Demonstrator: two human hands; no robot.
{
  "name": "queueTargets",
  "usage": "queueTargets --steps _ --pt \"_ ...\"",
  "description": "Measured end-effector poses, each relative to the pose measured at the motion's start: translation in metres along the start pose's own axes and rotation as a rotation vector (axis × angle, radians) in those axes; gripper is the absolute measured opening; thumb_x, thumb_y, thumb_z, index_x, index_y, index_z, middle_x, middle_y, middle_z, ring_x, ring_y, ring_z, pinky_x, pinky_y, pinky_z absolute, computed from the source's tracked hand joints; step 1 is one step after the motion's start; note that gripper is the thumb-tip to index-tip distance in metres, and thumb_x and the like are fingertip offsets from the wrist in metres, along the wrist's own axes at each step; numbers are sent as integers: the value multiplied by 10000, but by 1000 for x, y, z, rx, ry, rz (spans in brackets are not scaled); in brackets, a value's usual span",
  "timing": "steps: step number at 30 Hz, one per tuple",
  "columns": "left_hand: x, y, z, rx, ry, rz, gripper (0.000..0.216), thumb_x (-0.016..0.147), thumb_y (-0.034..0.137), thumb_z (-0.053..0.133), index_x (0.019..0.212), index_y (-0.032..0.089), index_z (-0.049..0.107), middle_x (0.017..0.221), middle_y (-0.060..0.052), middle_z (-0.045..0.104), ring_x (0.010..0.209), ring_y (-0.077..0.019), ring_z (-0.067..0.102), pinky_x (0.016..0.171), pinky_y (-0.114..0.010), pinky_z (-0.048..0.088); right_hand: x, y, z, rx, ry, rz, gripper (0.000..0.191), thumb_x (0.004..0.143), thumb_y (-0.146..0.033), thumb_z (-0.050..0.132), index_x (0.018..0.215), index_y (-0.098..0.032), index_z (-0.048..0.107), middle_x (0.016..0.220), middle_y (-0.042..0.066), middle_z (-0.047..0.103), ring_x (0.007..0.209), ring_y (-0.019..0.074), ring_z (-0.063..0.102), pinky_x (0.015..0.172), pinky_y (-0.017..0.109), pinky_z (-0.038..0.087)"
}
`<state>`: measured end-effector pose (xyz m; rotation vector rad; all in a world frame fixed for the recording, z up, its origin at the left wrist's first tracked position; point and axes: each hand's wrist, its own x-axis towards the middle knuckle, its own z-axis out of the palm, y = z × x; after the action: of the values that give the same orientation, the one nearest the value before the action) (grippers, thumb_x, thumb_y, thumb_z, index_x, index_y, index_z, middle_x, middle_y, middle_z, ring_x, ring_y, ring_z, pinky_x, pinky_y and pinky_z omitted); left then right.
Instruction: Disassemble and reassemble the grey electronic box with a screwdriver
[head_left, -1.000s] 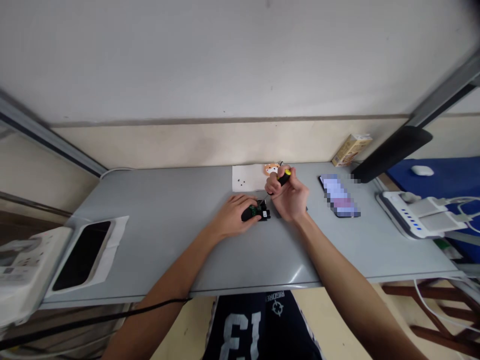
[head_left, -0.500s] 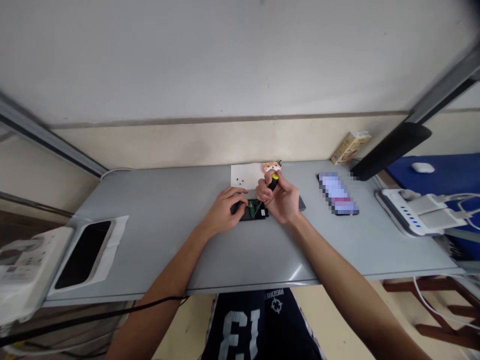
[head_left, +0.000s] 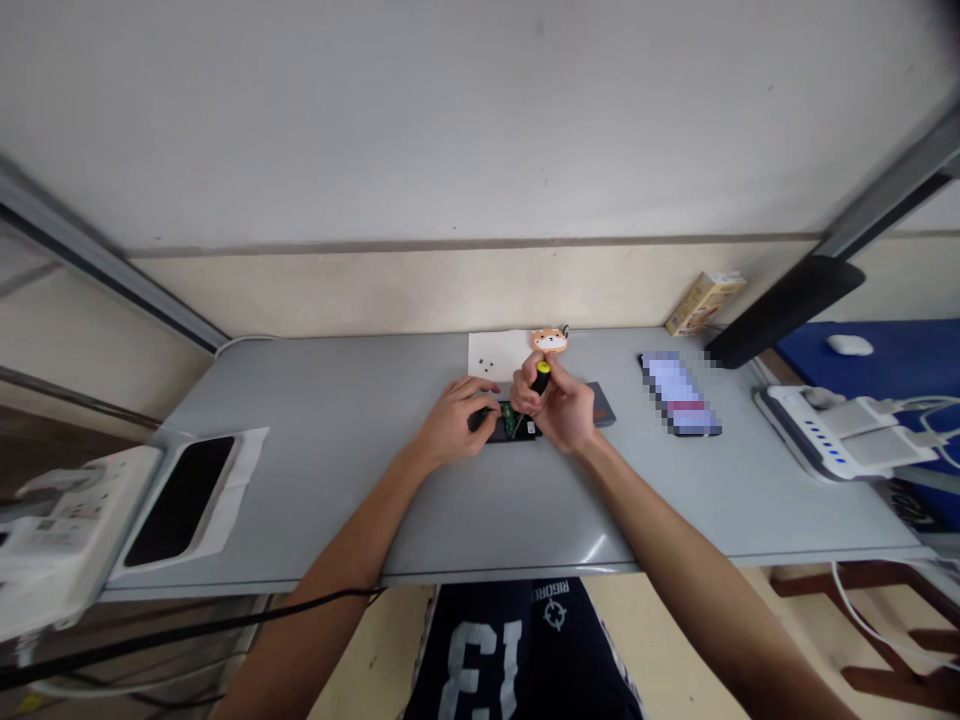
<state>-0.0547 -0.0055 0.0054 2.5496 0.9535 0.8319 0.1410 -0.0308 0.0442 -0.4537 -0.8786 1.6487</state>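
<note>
My right hand [head_left: 559, 405] is wrapped round a screwdriver [head_left: 541, 377] with a black handle and a yellow end cap. Its thin shaft slants down to a green circuit board [head_left: 511, 420] inside a small black device casing [head_left: 526, 433] that lies on the table. At the left end of that casing, my left hand [head_left: 459, 420] is closed with thumb and fingers gripping it; a dark rounded part shows between them. Just behind the hands is a white sheet [head_left: 499, 350] bearing several tiny dark screws [head_left: 487, 363].
An orange-and-white animal-face item [head_left: 550, 340] sits behind my right hand, and a dark grey flat piece [head_left: 602, 408] beside it. Phones lie to the right [head_left: 681, 395] and left [head_left: 181, 500]. A power strip [head_left: 832, 435], a carton [head_left: 705, 303] and a black cylinder [head_left: 787, 310] stand at the right.
The view has shifted slightly. The screwdriver handle has tilted more upright and come a little toward me with my right hand, baring more of the grey piece. My left hand keeps its grip.
</note>
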Motion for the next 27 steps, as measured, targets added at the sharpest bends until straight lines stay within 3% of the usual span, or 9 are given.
queueTargets --steps 4,11,20,23,27 --pt "0 3 -1 -12 -34 -10 163 921 195 583 984 239 727 1226 -77 674 1204 -248 608 1066 -491 460 -1 2 4 -20 22 21 380 998 -506 463 752 -223 522 597 -15 362 547 130 302 556 269 341" --pt "1 10 1 -53 -74 38 105 884 316 714 956 240 723 1189 -72 670 1164 -253 603 1075 -477 465 0 -10 1 84 107 -93 348 1020 -466 422 768 -236 492 611 -27 310 536 138 316 568 287 388" --pt "1 4 8 -33 26 58 166 969 323 652 870 223 739 942 -54 662 966 -205 593 930 -405 505 7 -21 -19 246 160 -191 271 1000 -407 451 795 -238 500 646 -37 270 546 137 283 563 270 361" --pt "13 -7 5 3 45 38 185 971 359 657 883 234 763 908 -44 658 924 -202 590 896 -392 496 10 -30 -36 282 206 -266 227 982 -391 490 810 -245 505 657 -40 259 550 140 285 566 269 377" --pt "57 -26 6 67 -16 32 168 953 381 683 921 259 793 911 -41 663 925 -215 580 880 -381 474 10 -43 -57 349 259 -327 183 980 -332 477 826 -240 516 659 -38 286 551 134 298 564 259 392"
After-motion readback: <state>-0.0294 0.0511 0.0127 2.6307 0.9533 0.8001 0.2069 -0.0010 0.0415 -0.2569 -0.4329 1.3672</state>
